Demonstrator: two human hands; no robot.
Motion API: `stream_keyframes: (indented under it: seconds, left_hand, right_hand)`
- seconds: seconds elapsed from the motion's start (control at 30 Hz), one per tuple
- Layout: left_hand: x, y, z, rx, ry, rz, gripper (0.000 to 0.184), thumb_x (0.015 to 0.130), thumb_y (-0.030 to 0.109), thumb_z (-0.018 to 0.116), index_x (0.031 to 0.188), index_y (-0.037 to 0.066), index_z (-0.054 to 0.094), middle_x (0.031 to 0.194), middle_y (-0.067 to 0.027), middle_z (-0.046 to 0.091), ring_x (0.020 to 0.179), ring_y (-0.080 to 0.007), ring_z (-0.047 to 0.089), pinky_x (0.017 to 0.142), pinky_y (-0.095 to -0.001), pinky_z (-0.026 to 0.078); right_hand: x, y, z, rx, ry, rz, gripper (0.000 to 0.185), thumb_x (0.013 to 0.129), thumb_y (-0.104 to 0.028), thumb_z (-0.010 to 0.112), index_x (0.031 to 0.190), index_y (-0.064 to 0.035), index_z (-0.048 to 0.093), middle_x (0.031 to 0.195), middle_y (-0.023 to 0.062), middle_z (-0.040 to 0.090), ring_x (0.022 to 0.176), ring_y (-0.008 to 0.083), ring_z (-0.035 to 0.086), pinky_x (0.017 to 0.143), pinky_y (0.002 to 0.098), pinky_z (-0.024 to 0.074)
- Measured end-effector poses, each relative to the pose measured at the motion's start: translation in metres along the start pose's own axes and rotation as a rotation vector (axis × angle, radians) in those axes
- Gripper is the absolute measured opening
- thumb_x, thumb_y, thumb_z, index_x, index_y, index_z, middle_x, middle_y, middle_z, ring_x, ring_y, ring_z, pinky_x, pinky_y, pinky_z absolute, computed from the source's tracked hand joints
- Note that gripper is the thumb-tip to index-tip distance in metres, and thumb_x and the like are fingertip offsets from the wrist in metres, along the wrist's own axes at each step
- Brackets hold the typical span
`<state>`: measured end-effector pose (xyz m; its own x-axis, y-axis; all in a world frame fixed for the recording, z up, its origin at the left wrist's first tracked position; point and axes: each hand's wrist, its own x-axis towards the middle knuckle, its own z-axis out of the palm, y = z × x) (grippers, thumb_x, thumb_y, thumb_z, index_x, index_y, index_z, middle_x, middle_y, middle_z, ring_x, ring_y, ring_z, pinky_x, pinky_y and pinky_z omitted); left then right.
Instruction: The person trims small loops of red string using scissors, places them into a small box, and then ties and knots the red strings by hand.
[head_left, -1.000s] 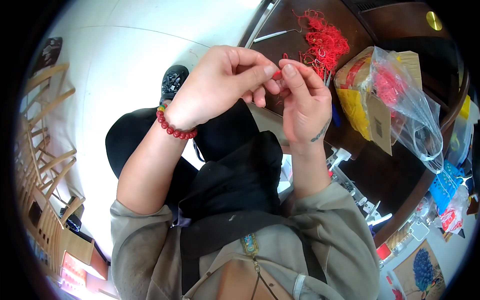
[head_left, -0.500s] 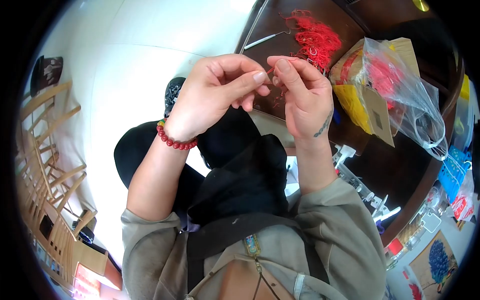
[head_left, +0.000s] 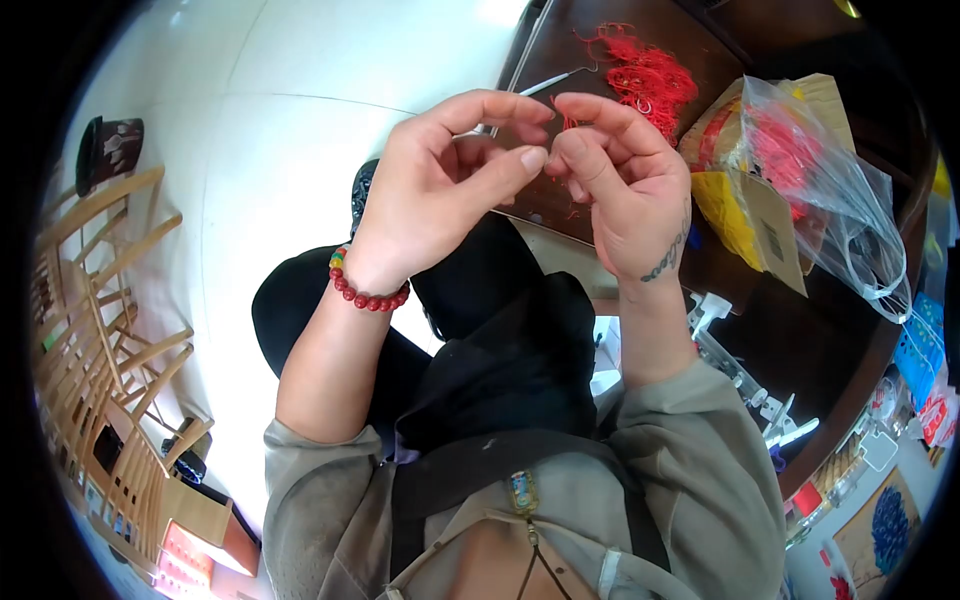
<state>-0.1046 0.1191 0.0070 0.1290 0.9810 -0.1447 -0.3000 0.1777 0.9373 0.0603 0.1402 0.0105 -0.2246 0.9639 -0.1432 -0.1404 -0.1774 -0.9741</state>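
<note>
My left hand (head_left: 450, 175) is raised in front of me, thumb and index finger spread apart and the other fingers loosely curled behind. Facing it is my right hand (head_left: 635, 185), its index finger arched out and its thumb bent in against the curled fingers. A thin red thread (head_left: 568, 121) shows by the right fingertips, mostly hidden by the fingers. The two thumb tips are close together. Past the hands, a tangled heap of red thread (head_left: 655, 90) lies on the dark table (head_left: 720, 50), with a white-handled hook tool (head_left: 548, 82) beside it.
Right of the heap stands an opened cardboard box (head_left: 770, 235) under a clear plastic bag (head_left: 830, 170) with red material inside. White metal machine parts (head_left: 715, 310) sit near my right forearm. Wooden chairs (head_left: 110, 330) line the left side on the pale floor (head_left: 270, 180).
My left thumb and index finger have parted from their pinch near the red thread. My right index finger has lifted away from the thumb. The whole view has shifted slightly.
</note>
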Motion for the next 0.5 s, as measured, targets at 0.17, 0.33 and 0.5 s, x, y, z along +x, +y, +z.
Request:
stream_keyframes:
  seconds: [0.17, 0.33, 0.5]
  left_hand:
    - [0.003, 0.002, -0.011, -0.055, -0.037, -0.123, 0.016, 0.089, 0.007, 0.062, 0.101, -0.001, 0.067, 0.086, -0.0040, 0.066, 0.071, -0.0064, 0.058, 0.061, -0.0171, 0.044]
    - [0.003, -0.001, -0.008, -0.031, -0.008, -0.056, 0.012, 0.088, 0.008, 0.063, 0.097, 0.000, 0.067, 0.084, -0.0027, 0.066, 0.070, -0.0062, 0.057, 0.060, -0.0168, 0.043]
    - [0.002, -0.002, -0.010, 0.042, 0.011, -0.035, 0.012, 0.088, 0.008, 0.063, 0.096, 0.000, 0.066, 0.083, -0.0019, 0.065, 0.071, -0.0061, 0.057, 0.063, -0.0175, 0.045]
  right_hand:
    - [-0.002, -0.005, 0.002, -0.119, -0.116, -0.024, 0.034, 0.086, -0.001, 0.063, 0.117, 0.0025, 0.049, 0.085, 0.0065, 0.067, 0.079, 0.0099, 0.064, 0.073, 0.0201, 0.0497]
    - [-0.003, 0.000, 0.002, -0.195, -0.133, -0.076, 0.026, 0.087, 0.000, 0.062, 0.111, 0.0025, 0.053, 0.087, 0.0062, 0.066, 0.078, 0.0091, 0.064, 0.072, 0.0199, 0.0499]
    - [-0.007, -0.005, 0.007, -0.195, -0.030, 0.007, 0.013, 0.086, -0.002, 0.065, 0.097, 0.0035, 0.061, 0.082, 0.0045, 0.066, 0.073, 0.0075, 0.063, 0.068, 0.0186, 0.0499]
